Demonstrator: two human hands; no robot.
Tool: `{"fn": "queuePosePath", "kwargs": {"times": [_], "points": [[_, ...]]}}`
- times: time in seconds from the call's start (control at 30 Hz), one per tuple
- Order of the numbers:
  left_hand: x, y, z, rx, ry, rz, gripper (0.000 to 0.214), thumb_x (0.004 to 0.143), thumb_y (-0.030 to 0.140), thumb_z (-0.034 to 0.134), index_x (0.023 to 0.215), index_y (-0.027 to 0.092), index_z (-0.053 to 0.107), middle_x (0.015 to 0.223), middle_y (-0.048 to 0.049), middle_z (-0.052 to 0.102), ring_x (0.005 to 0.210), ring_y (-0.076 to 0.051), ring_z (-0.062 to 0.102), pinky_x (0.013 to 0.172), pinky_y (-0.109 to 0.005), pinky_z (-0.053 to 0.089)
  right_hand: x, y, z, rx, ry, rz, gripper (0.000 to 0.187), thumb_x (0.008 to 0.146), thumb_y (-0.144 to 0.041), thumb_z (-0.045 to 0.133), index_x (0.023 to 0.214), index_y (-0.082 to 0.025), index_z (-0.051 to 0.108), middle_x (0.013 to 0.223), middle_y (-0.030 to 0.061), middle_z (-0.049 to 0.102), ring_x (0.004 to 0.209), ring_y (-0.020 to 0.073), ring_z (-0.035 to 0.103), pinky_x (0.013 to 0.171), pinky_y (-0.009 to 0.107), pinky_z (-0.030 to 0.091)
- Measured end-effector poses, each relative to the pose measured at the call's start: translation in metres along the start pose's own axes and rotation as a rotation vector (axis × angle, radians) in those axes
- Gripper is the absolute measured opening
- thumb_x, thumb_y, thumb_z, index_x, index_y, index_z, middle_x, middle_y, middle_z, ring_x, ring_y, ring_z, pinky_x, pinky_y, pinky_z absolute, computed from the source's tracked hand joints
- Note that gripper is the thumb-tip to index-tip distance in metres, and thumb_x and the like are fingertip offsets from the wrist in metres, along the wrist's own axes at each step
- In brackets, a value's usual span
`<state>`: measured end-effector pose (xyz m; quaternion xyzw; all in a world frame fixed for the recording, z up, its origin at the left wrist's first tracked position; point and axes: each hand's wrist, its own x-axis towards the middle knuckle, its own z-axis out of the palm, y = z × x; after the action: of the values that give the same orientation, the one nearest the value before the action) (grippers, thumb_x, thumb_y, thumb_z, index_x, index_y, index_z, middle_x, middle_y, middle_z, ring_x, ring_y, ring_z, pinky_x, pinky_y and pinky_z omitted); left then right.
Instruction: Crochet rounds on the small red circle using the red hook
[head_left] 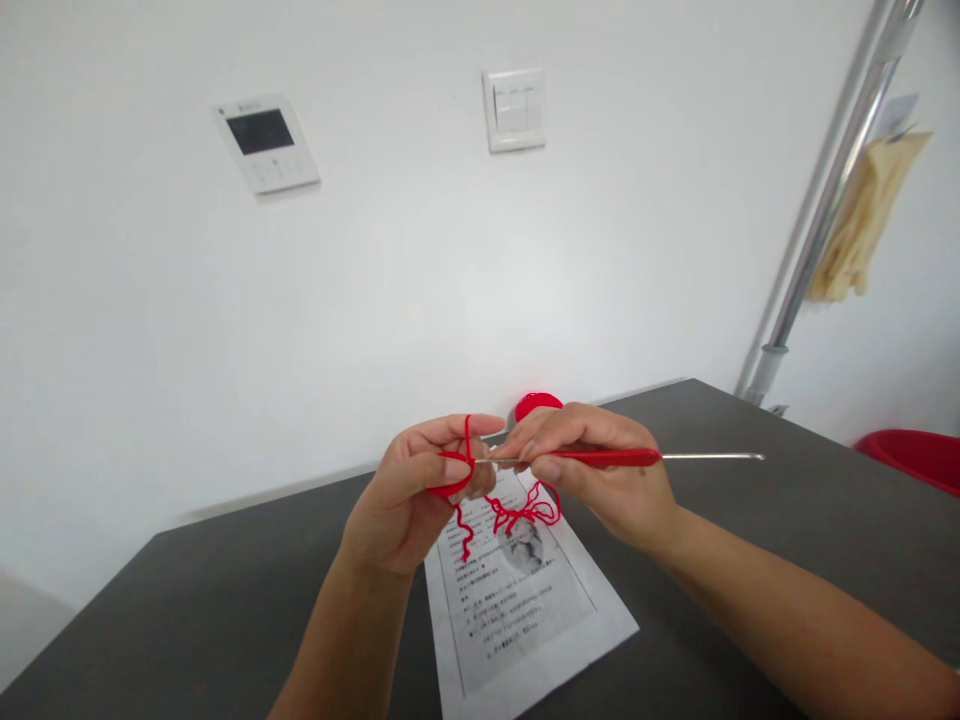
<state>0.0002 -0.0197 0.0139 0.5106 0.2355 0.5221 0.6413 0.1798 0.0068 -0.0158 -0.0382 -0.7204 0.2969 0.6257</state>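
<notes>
Between thumb and fingers, my left hand (416, 480) pinches a small piece of red crochet work (450, 478). A strand of red yarn (468, 438) runs from it up over the index finger, and a loose tail hangs below. My right hand (600, 465) grips a crochet hook (611, 457) with a red handle and a metal shaft at each end. Its left tip meets the crochet work; whether it passes through a loop is too small to tell. The other hooked end points right, free in the air.
A printed sheet (540, 640) lies on the dark table (247, 590) under my hands, with tangled red yarn (529, 512) over it. Behind my right hand sits a red yarn ball (537, 404). A metal pole (832, 200) and a red basin (915, 455) stand right.
</notes>
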Motion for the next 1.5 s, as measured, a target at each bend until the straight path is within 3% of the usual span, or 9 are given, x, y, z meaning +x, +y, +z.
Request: {"fn": "queuePosePath", "kwargs": {"times": [0.13,0.23,0.43,0.57,0.67,0.8,0.93,1.03,1.5], "points": [[0.002,0.001,-0.002,-0.034,0.024,-0.035,0.025,0.06,0.014,0.068,0.082,0.012,0.081,0.046,0.0051,0.045,0.045,-0.006,0.032,0.05,-0.025,0.026,0.006,0.001,-0.01,-0.287,-0.256,-0.339,0.012,0.094,-0.013,0.063,0.102,-0.02,0.068,0.101,0.0113,0.079,0.097,0.0187,0.074,0.085,0.035,0.062],[0.004,0.002,-0.002,-0.043,0.005,-0.068,0.025,0.059,0.014,0.068,0.08,0.012,0.081,0.045,0.0058,0.042,0.044,-0.006,0.029,0.049,-0.024,0.024,0.01,0.0,-0.017,-0.355,-0.35,-0.421,0.017,0.095,-0.012,0.058,0.109,-0.019,0.066,0.102,0.0127,0.078,0.101,0.019,0.073,0.085,0.035,0.062],[0.001,0.006,0.001,0.011,-0.017,-0.089,0.02,0.058,0.016,0.067,0.073,0.013,0.081,0.042,0.0056,0.041,0.043,-0.006,0.028,0.049,-0.024,0.024,0.007,0.002,-0.017,0.016,-0.208,-0.131,0.003,0.092,-0.021,0.069,0.093,-0.02,0.071,0.093,0.0096,0.079,0.088,0.0189,0.074,0.078,0.036,0.062],[-0.002,0.008,-0.004,0.122,0.057,-0.079,0.019,0.055,0.014,0.071,0.071,0.015,0.082,0.046,0.0007,0.057,0.043,-0.007,0.041,0.049,-0.023,0.029,0.001,0.007,-0.01,0.314,-0.119,0.195,0.005,0.086,-0.022,0.075,0.086,-0.018,0.073,0.09,0.0072,0.079,0.083,0.0176,0.075,0.073,0.033,0.062],[-0.003,0.006,-0.01,0.199,0.112,-0.035,0.016,0.056,0.013,0.079,0.071,0.018,0.082,0.053,-0.0015,0.067,0.048,-0.009,0.053,0.052,-0.022,0.037,-0.002,0.008,-0.004,0.443,-0.058,0.287,0.008,0.087,-0.026,0.075,0.086,-0.019,0.072,0.087,0.0045,0.079,0.075,0.0156,0.074,0.068,0.03,0.061],[-0.002,0.002,-0.008,0.224,0.126,0.009,0.012,0.061,0.018,0.087,0.07,0.019,0.081,0.066,-0.0025,0.075,0.059,-0.011,0.063,0.06,-0.021,0.048,-0.002,0.006,-0.003,0.17,0.01,0.016,0.003,0.089,-0.02,0.072,0.091,-0.022,0.073,0.091,0.0048,0.079,0.084,0.0174,0.075,0.074,0.032,0.061],[0.0,0.0,-0.004,0.223,0.138,0.003,0.015,0.063,0.022,0.089,0.073,0.018,0.08,0.064,-0.0005,0.073,0.058,-0.009,0.062,0.06,-0.019,0.049,0.003,0.007,-0.01,-0.302,-0.097,-0.351,0.009,0.092,-0.016,0.066,0.099,-0.021,0.07,0.104,0.0104,0.079,0.097,0.0199,0.074,0.085,0.036,0.06],[0.0,-0.001,-0.003,0.27,0.134,0.005,0.015,0.064,0.024,0.088,0.075,0.018,0.079,0.063,0.001,0.069,0.059,-0.009,0.06,0.061,-0.019,0.048,0.005,0.01,-0.015,-0.48,-0.167,-0.441,0.007,0.094,-0.018,0.063,0.1,-0.021,0.067,0.112,0.0117,0.077,0.104,0.0194,0.072,0.089,0.035,0.059],[-0.001,0.002,0.001,0.381,0.303,0.095,0.014,0.07,0.023,0.081,0.083,0.018,0.082,0.079,-0.0057,0.079,0.074,-0.018,0.068,0.073,-0.028,0.052,0.004,0.012,-0.012,0.009,-0.017,0.02,0.008,0.089,-0.018,0.071,0.092,-0.025,0.073,0.098,0.0035,0.079,0.094,0.017,0.073,0.083,0.034,0.059]]}}
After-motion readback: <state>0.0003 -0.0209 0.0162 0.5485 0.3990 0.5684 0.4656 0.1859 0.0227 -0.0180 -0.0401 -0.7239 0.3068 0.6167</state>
